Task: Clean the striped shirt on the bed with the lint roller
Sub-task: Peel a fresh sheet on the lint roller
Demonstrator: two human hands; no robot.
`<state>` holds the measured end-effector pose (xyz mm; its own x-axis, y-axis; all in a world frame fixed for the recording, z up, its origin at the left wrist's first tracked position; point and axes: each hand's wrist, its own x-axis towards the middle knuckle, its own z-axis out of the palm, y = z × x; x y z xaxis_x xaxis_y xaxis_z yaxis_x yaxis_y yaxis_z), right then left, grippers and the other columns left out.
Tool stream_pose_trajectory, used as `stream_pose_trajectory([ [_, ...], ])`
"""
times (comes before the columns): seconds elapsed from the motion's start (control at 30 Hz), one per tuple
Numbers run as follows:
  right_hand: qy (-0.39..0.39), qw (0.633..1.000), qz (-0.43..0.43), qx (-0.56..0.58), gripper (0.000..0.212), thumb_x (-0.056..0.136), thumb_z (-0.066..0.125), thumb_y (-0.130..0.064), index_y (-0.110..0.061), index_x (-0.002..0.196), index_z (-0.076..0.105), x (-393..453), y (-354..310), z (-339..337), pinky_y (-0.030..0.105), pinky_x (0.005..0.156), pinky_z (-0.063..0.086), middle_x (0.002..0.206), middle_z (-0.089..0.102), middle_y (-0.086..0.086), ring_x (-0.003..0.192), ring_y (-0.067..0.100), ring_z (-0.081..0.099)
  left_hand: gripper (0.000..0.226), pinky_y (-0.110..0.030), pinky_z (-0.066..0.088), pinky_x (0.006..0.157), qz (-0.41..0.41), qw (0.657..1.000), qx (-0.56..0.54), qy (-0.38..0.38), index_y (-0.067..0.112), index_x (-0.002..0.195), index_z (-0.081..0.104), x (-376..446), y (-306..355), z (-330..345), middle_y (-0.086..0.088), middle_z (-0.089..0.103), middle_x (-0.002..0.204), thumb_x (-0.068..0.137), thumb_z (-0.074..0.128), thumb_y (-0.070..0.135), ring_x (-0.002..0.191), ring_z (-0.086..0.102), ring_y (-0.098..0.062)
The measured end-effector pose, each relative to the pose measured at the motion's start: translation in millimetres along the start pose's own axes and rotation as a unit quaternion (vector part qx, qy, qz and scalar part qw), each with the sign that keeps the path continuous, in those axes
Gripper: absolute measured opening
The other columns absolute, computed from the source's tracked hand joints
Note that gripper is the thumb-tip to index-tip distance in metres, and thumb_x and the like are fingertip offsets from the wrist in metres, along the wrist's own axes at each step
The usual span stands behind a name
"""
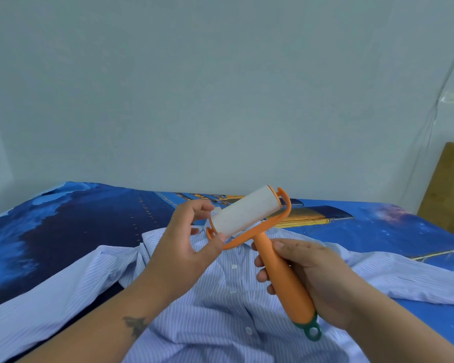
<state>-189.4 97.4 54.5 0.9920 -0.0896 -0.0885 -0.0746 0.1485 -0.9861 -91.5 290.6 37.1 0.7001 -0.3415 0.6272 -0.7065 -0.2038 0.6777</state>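
A light blue striped shirt (pixel 220 310) lies buttoned and spread flat on the bed, collar away from me, sleeves out to both sides. Above its chest I hold an orange lint roller (pixel 283 271) with a white sticky roll (pixel 244 214) and a green loop at the handle's end. My right hand (pixel 315 281) is wrapped around the orange handle. My left hand (pixel 189 237) is at the roll's left end, thumb pressed on the orange frame and fingers curled behind the roll. The roller is in the air, apart from the shirt.
The bed (pixel 63 221) is covered by a dark blue printed sheet and meets a pale wall (pixel 220 100) at the back. A wooden piece of furniture (pixel 446 192) stands at the right edge, beside the bed.
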Motion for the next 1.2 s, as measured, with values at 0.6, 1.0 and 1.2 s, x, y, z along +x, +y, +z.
stream_pose_trajectory([
  [0.6, 0.027, 0.999, 0.022, 0.032, 0.031, 0.099, 0.044, -0.018, 0.0, 0.111, 0.066, -1, 4, 13, 0.037, 0.062, 0.052, 0.092, 0.071, 0.018, 0.07, 0.025, 0.066, 0.027, -0.003, 0.036, 0.081, 0.019, 0.993, 0.107, 0.043, 0.034, 0.088, 0.044, 2, 0, -1, 0.022, 0.061, 0.099, 0.073, 0.064, 0.044, 0.099, 0.055, 0.001],
  [1.0, 0.042, 0.998, 0.013, 0.05, 0.031, 0.099, 0.043, -0.018, -0.001, 0.108, 0.068, 0, 8, 23, 0.036, 0.059, 0.052, 0.087, 0.071, 0.016, 0.066, 0.024, 0.064, 0.017, -0.032, 0.051, 0.071, 0.026, 0.988, 0.144, 0.056, 0.031, 0.087, 0.047, -1, 2, 1, 0.013, 0.065, 0.091, 0.078, 0.056, 0.043, 0.092, 0.06, -0.008],
  [1.2, 0.048, 0.997, 0.016, 0.057, 0.032, 0.099, 0.044, -0.019, -0.002, 0.104, 0.071, 0, 7, 26, 0.037, 0.061, 0.051, 0.087, 0.071, 0.016, 0.067, 0.024, 0.065, 0.011, -0.017, 0.044, 0.075, 0.067, 0.975, 0.193, 0.088, 0.029, 0.083, 0.051, 0, 1, 1, 0.015, 0.054, 0.099, 0.08, 0.057, 0.038, 0.095, 0.055, -0.008],
])
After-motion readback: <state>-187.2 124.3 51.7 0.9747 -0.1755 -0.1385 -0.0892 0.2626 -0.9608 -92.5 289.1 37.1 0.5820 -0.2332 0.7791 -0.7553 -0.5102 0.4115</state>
